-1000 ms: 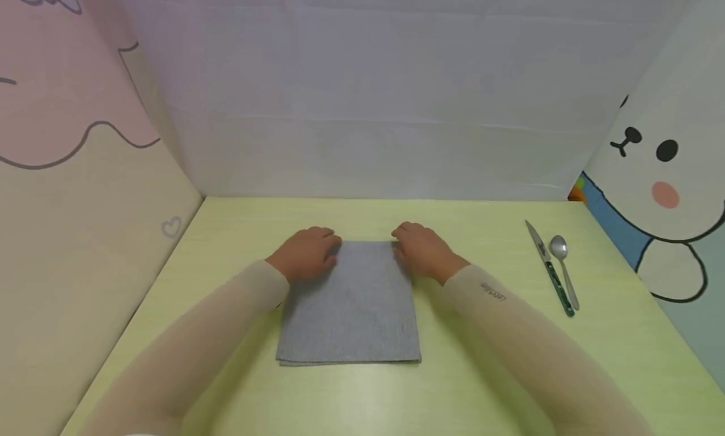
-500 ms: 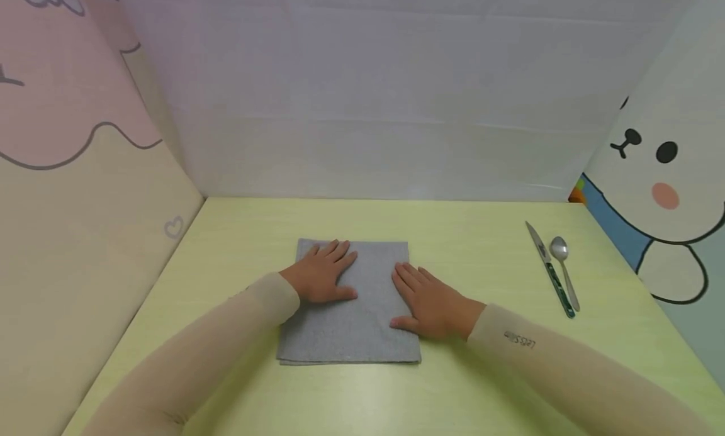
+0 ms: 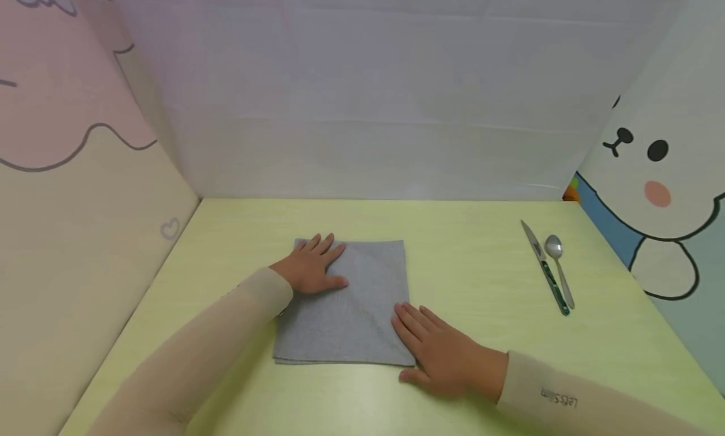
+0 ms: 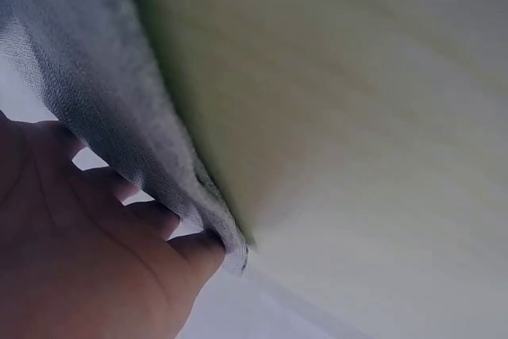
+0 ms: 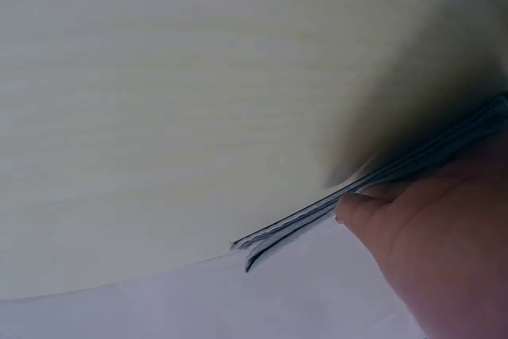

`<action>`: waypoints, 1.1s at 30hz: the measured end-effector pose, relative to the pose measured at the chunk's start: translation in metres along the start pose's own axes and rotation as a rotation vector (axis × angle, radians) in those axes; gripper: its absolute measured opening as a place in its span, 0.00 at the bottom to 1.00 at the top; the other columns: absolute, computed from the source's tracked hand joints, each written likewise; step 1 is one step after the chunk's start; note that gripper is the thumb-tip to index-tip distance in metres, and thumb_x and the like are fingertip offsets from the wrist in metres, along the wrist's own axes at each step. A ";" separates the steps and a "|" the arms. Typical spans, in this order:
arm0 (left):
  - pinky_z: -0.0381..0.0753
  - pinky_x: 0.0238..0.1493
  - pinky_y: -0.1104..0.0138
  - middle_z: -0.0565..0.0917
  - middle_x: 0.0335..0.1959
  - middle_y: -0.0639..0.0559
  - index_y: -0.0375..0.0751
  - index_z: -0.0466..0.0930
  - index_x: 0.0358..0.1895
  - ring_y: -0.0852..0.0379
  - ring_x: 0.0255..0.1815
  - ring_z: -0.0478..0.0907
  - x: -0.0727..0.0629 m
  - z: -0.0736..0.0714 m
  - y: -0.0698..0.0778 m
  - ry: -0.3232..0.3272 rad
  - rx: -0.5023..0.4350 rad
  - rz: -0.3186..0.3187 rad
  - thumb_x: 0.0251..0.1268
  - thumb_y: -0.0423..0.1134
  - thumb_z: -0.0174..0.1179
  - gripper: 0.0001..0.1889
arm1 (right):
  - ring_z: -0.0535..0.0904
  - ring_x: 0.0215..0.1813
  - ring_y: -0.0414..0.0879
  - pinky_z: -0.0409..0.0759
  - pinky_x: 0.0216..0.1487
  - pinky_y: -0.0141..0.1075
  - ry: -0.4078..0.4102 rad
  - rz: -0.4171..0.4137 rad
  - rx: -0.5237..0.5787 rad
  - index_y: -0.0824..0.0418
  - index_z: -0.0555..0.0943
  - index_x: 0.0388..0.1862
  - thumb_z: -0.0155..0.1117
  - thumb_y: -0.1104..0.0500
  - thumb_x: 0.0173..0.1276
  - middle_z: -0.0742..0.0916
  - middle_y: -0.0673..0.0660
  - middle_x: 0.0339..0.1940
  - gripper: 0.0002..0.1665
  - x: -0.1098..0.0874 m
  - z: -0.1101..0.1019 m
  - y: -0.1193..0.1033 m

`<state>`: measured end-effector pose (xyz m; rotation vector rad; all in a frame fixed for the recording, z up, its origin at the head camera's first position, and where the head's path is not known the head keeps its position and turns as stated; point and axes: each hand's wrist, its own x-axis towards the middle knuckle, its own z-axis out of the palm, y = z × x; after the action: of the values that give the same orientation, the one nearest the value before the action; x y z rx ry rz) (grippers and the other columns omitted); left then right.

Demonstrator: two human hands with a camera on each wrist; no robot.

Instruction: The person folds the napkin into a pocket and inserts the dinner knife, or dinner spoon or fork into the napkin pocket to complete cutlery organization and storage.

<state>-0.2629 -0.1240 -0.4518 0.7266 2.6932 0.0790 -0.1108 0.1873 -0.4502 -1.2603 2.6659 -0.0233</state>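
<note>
A grey cloth (image 3: 351, 323), folded into a layered square, lies flat on the table in the head view. My left hand (image 3: 310, 264) rests on its far left part, fingers straight and spread. Over the near right edge lies my right hand (image 3: 444, 353), its straight fingers touching the cloth and its thumb reaching past the near right corner. In the left wrist view the left fingers lie against the cloth's edge (image 4: 151, 140). The right wrist view shows the cloth's stacked layers (image 5: 302, 216) beside the right hand (image 5: 444, 244).
On the right of the pale yellow table (image 3: 464, 253) lie a knife (image 3: 545, 269) with a green handle and a metal spoon (image 3: 557, 260), side by side. A white wall (image 3: 368, 109) closes the back, and printed panels (image 3: 657, 190) stand at both sides.
Both hands came from the cloth's far corners onto its top. The right hand then slid down the right side toward the near corner, while the left stayed near the far left.
</note>
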 end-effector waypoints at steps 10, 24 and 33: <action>0.39 0.79 0.41 0.41 0.85 0.40 0.48 0.44 0.85 0.36 0.84 0.36 -0.004 -0.009 0.001 -0.018 -0.019 0.001 0.71 0.74 0.47 0.50 | 0.54 0.83 0.58 0.61 0.76 0.53 0.066 -0.074 -0.062 0.67 0.58 0.82 0.35 0.26 0.78 0.60 0.65 0.83 0.54 -0.022 0.008 -0.018; 0.44 0.80 0.46 0.46 0.84 0.36 0.33 0.48 0.82 0.39 0.84 0.40 -0.026 -0.007 -0.038 0.032 -0.087 0.002 0.71 0.70 0.54 0.53 | 0.64 0.79 0.51 0.64 0.74 0.43 0.148 -0.079 -0.033 0.64 0.64 0.80 0.44 0.31 0.81 0.68 0.59 0.80 0.45 -0.056 0.008 -0.021; 0.50 0.79 0.48 0.46 0.84 0.38 0.35 0.50 0.83 0.41 0.84 0.41 -0.026 -0.009 -0.044 0.007 -0.090 -0.010 0.79 0.59 0.51 0.42 | 0.68 0.77 0.51 0.62 0.75 0.41 0.206 -0.089 -0.059 0.64 0.68 0.78 0.47 0.32 0.80 0.72 0.59 0.77 0.44 -0.055 0.010 -0.024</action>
<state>-0.2658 -0.1751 -0.4414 0.6863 2.6803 0.1992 -0.0567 0.2146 -0.4488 -1.4679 2.7982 -0.0926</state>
